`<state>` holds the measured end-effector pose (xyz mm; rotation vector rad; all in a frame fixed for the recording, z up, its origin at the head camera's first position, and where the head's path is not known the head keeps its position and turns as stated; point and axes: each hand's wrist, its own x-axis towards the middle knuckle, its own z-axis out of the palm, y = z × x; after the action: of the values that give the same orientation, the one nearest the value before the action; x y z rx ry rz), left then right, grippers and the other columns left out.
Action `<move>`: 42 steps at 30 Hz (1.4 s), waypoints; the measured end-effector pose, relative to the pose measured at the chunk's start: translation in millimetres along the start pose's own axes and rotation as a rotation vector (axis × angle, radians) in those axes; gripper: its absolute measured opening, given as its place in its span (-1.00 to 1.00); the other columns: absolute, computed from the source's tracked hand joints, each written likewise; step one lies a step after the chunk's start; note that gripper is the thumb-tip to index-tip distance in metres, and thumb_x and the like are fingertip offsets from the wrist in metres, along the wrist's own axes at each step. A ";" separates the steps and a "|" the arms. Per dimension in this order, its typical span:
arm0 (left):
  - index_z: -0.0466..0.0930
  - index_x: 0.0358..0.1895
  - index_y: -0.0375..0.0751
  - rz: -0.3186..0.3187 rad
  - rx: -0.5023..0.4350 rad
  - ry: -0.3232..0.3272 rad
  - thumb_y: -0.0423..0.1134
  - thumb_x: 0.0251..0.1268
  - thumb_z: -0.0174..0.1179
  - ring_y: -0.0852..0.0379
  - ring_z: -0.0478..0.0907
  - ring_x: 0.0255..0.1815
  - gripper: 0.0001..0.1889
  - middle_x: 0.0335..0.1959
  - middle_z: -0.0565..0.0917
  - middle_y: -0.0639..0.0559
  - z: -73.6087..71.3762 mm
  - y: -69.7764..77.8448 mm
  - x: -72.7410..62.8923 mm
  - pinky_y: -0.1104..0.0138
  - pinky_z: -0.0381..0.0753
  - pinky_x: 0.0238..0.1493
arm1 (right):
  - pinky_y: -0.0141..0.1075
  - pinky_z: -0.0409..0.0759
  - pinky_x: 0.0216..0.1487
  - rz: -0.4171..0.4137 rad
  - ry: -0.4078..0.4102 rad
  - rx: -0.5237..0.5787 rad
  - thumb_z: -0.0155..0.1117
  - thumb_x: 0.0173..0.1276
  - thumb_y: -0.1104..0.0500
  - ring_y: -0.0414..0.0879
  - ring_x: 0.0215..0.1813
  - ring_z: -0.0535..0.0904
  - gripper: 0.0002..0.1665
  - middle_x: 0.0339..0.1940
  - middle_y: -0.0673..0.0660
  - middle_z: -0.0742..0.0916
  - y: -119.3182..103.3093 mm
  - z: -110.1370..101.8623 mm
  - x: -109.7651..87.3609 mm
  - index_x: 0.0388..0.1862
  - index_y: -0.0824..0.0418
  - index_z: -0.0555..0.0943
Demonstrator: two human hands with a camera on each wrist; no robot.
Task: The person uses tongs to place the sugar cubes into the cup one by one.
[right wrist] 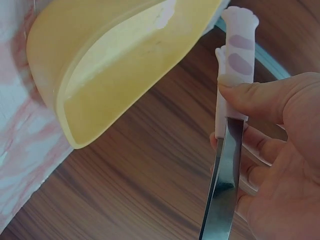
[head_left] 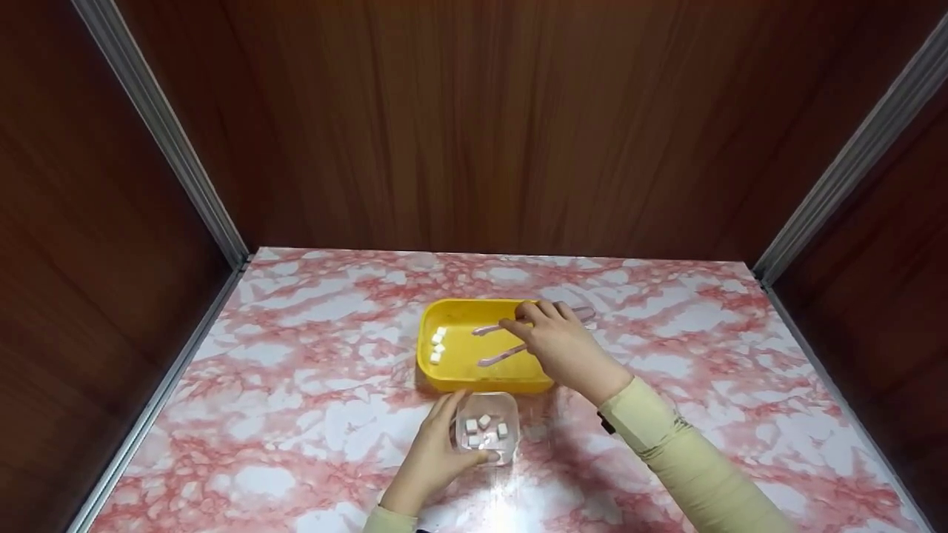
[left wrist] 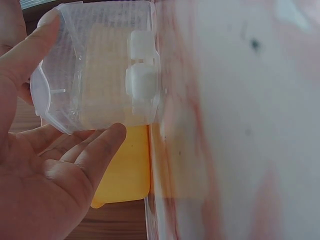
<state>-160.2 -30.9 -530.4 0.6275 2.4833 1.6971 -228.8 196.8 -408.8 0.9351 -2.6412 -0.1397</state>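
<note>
My right hand holds a pair of tongs with metal arms and pale pink, paw-like tips. The tips stand apart over the yellow rectangular container, with nothing between them. Inside that container, several white cubes lie along its left side. My left hand grips a small clear plastic box by its sides, thumb at the near edge and fingers at the far left. Several white cubes lie on the bottom of the box, just in front of the yellow container.
A table top with a red and white marble pattern spreads under everything. Dark wood-grain panels rise at the back and both sides, with metal strips at the corners.
</note>
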 end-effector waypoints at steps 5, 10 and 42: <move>0.12 0.46 -0.20 -0.004 0.022 0.004 0.09 -0.18 0.50 -0.11 0.23 0.36 0.09 0.33 0.31 0.00 -0.7 -0.9 -0.4 0.09 0.36 0.28 | -0.07 0.47 0.10 -0.007 -0.005 0.006 0.52 0.06 0.26 0.07 0.05 0.43 -0.33 0.03 0.15 0.57 0.8 2.4 4.1 0.21 0.05 0.57; 0.14 0.44 -0.24 0.014 0.034 0.009 0.08 -0.17 0.50 -0.12 0.25 0.34 0.07 0.32 0.33 -0.07 -1.2 -2.7 -1.0 0.08 0.36 0.27 | -0.06 0.46 0.14 0.006 -0.036 0.027 0.51 0.07 0.26 0.05 0.04 0.42 -0.34 0.03 0.14 0.57 1.0 5.0 9.4 0.21 0.04 0.57; 0.15 0.43 -0.24 0.039 0.006 0.017 0.10 -0.18 0.50 -0.10 0.27 0.33 0.07 0.31 0.35 -0.07 1.0 -2.3 0.7 0.11 0.39 0.25 | -0.04 0.39 0.10 0.046 -0.174 -0.033 0.32 0.27 0.30 0.06 -0.02 0.43 -0.52 -0.09 0.10 0.55 9.3 32.1 66.6 0.17 0.01 0.60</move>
<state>-161.3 -30.4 -532.8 0.6695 2.5053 1.7156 -293.8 161.7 -418.5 0.8873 -2.8077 -0.2637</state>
